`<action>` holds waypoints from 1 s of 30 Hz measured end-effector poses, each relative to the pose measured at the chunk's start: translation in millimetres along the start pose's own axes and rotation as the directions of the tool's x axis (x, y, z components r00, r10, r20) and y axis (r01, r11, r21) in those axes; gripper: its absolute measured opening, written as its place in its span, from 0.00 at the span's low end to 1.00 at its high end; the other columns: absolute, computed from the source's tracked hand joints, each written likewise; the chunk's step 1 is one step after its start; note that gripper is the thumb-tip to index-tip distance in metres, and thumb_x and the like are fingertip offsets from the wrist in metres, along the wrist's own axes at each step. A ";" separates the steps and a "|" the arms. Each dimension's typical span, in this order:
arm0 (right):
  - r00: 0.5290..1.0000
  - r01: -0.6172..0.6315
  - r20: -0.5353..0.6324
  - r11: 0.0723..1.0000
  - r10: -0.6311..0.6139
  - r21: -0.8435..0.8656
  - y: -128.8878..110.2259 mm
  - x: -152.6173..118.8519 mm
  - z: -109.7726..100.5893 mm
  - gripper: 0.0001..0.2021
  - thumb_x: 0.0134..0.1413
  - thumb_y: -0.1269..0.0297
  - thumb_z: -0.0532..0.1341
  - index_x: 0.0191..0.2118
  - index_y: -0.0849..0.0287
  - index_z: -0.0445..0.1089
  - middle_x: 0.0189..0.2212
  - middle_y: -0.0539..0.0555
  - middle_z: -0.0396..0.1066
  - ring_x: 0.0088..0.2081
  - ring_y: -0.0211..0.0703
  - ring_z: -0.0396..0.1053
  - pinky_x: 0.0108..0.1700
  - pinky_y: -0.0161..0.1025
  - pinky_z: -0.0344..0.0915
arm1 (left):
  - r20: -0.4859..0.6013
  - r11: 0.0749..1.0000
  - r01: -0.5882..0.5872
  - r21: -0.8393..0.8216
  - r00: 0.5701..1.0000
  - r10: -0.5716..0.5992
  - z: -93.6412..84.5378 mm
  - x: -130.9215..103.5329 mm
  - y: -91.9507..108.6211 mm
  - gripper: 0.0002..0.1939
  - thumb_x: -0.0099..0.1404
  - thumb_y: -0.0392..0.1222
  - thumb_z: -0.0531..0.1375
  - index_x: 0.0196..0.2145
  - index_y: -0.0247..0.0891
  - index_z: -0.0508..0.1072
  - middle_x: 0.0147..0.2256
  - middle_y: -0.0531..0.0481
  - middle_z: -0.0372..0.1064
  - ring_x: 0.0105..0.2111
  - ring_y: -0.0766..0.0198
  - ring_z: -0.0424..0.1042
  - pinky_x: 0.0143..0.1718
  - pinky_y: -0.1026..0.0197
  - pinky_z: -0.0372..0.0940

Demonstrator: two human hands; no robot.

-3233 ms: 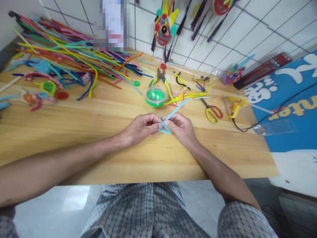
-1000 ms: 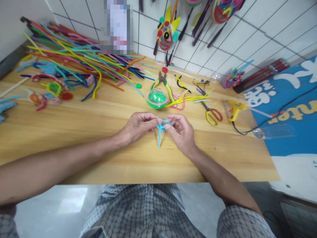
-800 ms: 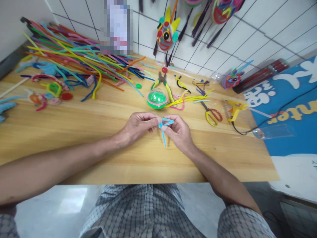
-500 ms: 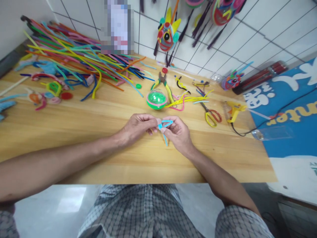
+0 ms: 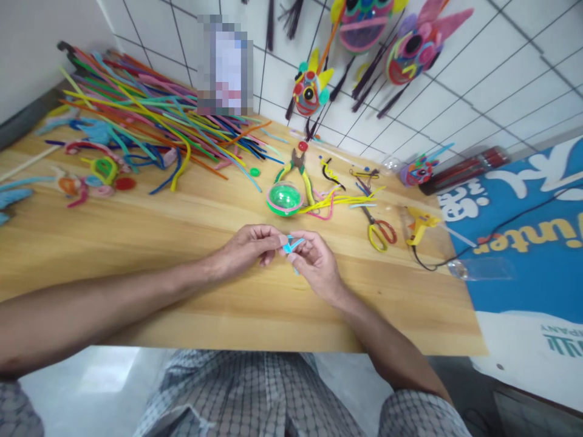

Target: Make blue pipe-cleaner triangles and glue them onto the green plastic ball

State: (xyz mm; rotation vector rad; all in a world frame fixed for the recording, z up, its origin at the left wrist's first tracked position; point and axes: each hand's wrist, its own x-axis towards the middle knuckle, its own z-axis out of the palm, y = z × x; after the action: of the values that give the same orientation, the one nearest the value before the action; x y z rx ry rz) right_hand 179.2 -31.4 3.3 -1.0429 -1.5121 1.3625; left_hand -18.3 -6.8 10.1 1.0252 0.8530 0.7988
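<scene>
Between my two hands is a light-blue pipe cleaner (image 5: 296,244), bent into a loop with a short tail pointing down. My left hand (image 5: 257,246) pinches its left end between thumb and fingers. From the other side, the thumb and fingers of my right hand (image 5: 316,261) grip it, hiding part of the bend. Just beyond my hands sits a clear and green plastic ball (image 5: 285,199) with a pink band round it. Green-and-yellow pliers (image 5: 298,161) lie behind the ball, handles spread.
A large heap of coloured pipe cleaners (image 5: 150,121) fills the back left. To the right lie scissors (image 5: 380,230) and a yellow glue gun (image 5: 421,226) with a cord. Decorated fish-like ornaments (image 5: 310,94) hang against the tiled wall (image 5: 282,36).
The view has tilted and shifted, showing more of the hanging ornaments. The pipe cleaner's loop has turned and looks narrower, and less of its tail shows. Both hands still hold it.
</scene>
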 end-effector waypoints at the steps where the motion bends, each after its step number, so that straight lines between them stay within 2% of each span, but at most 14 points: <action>1: 1.000 -0.012 -0.003 1.000 0.012 0.005 0.0 0.0 -0.7 0.19 0.58 0.58 0.67 0.54 0.51 0.67 0.38 0.51 0.76 0.37 0.40 0.73 0.36 0.36 0.70 | 0.005 1.000 -0.006 0.022 1.000 0.006 0.3 0.0 0.0 0.17 0.63 0.53 0.64 0.29 0.35 0.75 0.22 0.53 0.69 0.19 0.71 0.62 0.22 0.66 0.59; 3: 0.999 -0.038 -0.001 0.999 0.038 0.019 -0.1 0.1 -1.9 0.18 0.58 0.59 0.68 0.52 0.52 0.68 0.37 0.51 0.76 0.36 0.39 0.73 0.36 0.36 0.70 | -0.029 0.988 -0.082 0.129 0.996 0.086 1.1 -2.2 0.5 0.16 0.65 0.52 0.62 0.32 0.35 0.75 0.24 0.52 0.70 0.20 0.69 0.63 0.24 0.65 0.61; 5: 0.998 -0.068 0.008 0.997 0.068 0.036 -0.8 0.0 -2.6 0.17 0.57 0.59 0.68 0.51 0.53 0.70 0.37 0.51 0.75 0.35 0.38 0.72 0.37 0.35 0.70 | -0.070 0.903 -0.257 0.344 0.952 0.297 1.8 -6.6 1.1 0.13 0.66 0.49 0.63 0.40 0.36 0.76 0.31 0.49 0.74 0.26 0.66 0.69 0.29 0.63 0.65; 6: 0.996 -0.085 0.008 0.995 0.084 0.048 -1.4 -0.1 -2.7 0.17 0.56 0.59 0.68 0.50 0.53 0.70 0.36 0.50 0.75 0.35 0.38 0.71 0.37 0.35 0.70 | -0.051 0.809 -0.356 0.468 0.903 0.426 1.9 -9.2 1.1 0.12 0.66 0.46 0.64 0.44 0.37 0.75 0.37 0.46 0.75 0.31 0.64 0.72 0.33 0.62 0.68; 8: 0.993 -0.116 -0.002 0.990 0.117 0.076 -2.8 -0.4 -2.6 0.18 0.55 0.59 0.69 0.50 0.53 0.71 0.35 0.50 0.75 0.34 0.37 0.71 0.38 0.36 0.70 | 0.097 0.556 -0.515 0.652 0.784 0.613 1.5 -13.0 -0.1 0.14 0.65 0.40 0.64 0.49 0.38 0.74 0.46 0.41 0.74 0.43 0.58 0.75 0.43 0.58 0.71; 11: 0.989 -0.142 -0.019 0.981 0.146 0.129 -5.0 -0.9 -2.7 0.19 0.54 0.59 0.70 0.50 0.51 0.71 0.34 0.49 0.75 0.35 0.38 0.71 0.38 0.36 0.70 | 0.292 0.271 -0.608 0.746 0.665 0.688 -0.5 -13.6 -4.1 0.12 0.67 0.34 0.61 0.48 0.37 0.73 0.48 0.38 0.74 0.49 0.56 0.75 0.49 0.55 0.72; 12: 0.988 -0.146 -0.019 0.979 0.151 0.142 -5.6 -1.2 -3.1 0.19 0.53 0.59 0.71 0.50 0.50 0.71 0.35 0.49 0.75 0.35 0.38 0.71 0.39 0.37 0.70 | 0.317 0.226 -0.616 0.754 0.643 0.697 -1.3 -12.6 -5.4 0.10 0.68 0.33 0.60 0.47 0.37 0.73 0.46 0.39 0.75 0.48 0.57 0.75 0.49 0.56 0.72; 14: 0.988 -0.150 -0.017 0.977 0.154 0.155 -6.6 -1.9 -4.3 0.19 0.53 0.58 0.71 0.50 0.49 0.72 0.35 0.49 0.75 0.35 0.38 0.71 0.40 0.38 0.70 | 0.334 0.212 -0.635 0.743 0.626 0.705 -2.4 -10.3 -6.4 0.08 0.70 0.32 0.60 0.46 0.37 0.73 0.44 0.41 0.77 0.45 0.59 0.76 0.48 0.58 0.73; 16: 0.989 -0.146 -0.014 0.979 0.150 0.143 -7.5 -3.0 -5.6 0.17 0.55 0.55 0.70 0.50 0.50 0.73 0.34 0.49 0.75 0.34 0.38 0.71 0.39 0.38 0.69 | 0.302 0.293 -0.641 0.710 0.652 0.695 -2.4 -9.0 -5.3 0.06 0.71 0.33 0.59 0.44 0.37 0.74 0.40 0.44 0.79 0.42 0.61 0.77 0.46 0.60 0.72; 17: 0.989 -0.142 -0.014 0.982 0.145 0.127 -8.1 -3.6 -6.2 0.16 0.57 0.54 0.68 0.50 0.51 0.73 0.34 0.49 0.74 0.33 0.38 0.70 0.38 0.38 0.69 | 0.263 0.363 -0.626 0.691 0.685 0.680 -1.9 -8.8 -4.1 0.05 0.71 0.33 0.59 0.43 0.37 0.74 0.38 0.45 0.79 0.40 0.62 0.77 0.44 0.61 0.72; 21: 0.995 -0.068 -0.071 0.997 0.066 -0.036 -12.0 -4.9 -7.2 0.13 0.63 0.54 0.64 0.49 0.52 0.74 0.31 0.48 0.71 0.31 0.37 0.67 0.35 0.37 0.64 | 0.038 0.729 -0.440 0.525 0.868 0.496 1.3 -8.0 0.1 0.05 0.70 0.37 0.60 0.39 0.35 0.76 0.33 0.48 0.77 0.33 0.65 0.75 0.36 0.65 0.70; 23: 0.992 0.003 -0.121 0.982 -0.026 -0.190 -14.3 -4.0 -7.0 0.11 0.63 0.57 0.64 0.48 0.53 0.75 0.30 0.48 0.68 0.31 0.38 0.65 0.35 0.37 0.63 | -0.015 0.868 -0.337 0.365 0.930 0.367 2.3 -6.0 0.6 0.07 0.68 0.42 0.61 0.37 0.35 0.76 0.31 0.50 0.76 0.30 0.66 0.74 0.34 0.65 0.69; 27: 0.961 0.116 -0.184 0.907 -0.205 -0.405 -17.8 0.6 -6.0 0.09 0.60 0.61 0.66 0.46 0.54 0.75 0.34 0.50 0.67 0.34 0.39 0.66 0.36 0.37 0.64 | -0.029 0.975 -0.197 0.098 0.979 0.201 2.9 -1.4 1.5 0.13 0.62 0.49 0.66 0.35 0.35 0.76 0.30 0.52 0.75 0.28 0.67 0.71 0.33 0.65 0.69; 30: 0.954 0.116 -0.205 0.899 -0.220 -0.423 -20.4 4.3 -4.3 0.06 0.62 0.61 0.64 0.38 0.56 0.75 0.33 0.50 0.70 0.33 0.38 0.66 0.35 0.36 0.63 | -0.011 0.986 -0.164 0.016 0.986 0.164 4.9 -1.2 3.2 0.17 0.60 0.53 0.68 0.35 0.35 0.76 0.30 0.51 0.75 0.29 0.66 0.72 0.33 0.63 0.69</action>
State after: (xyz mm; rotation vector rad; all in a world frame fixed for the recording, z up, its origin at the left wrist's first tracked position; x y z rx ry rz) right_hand 180.9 -27.4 24.1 -1.2502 -1.6878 0.7739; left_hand -14.9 -8.7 14.8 1.1153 0.7928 0.9392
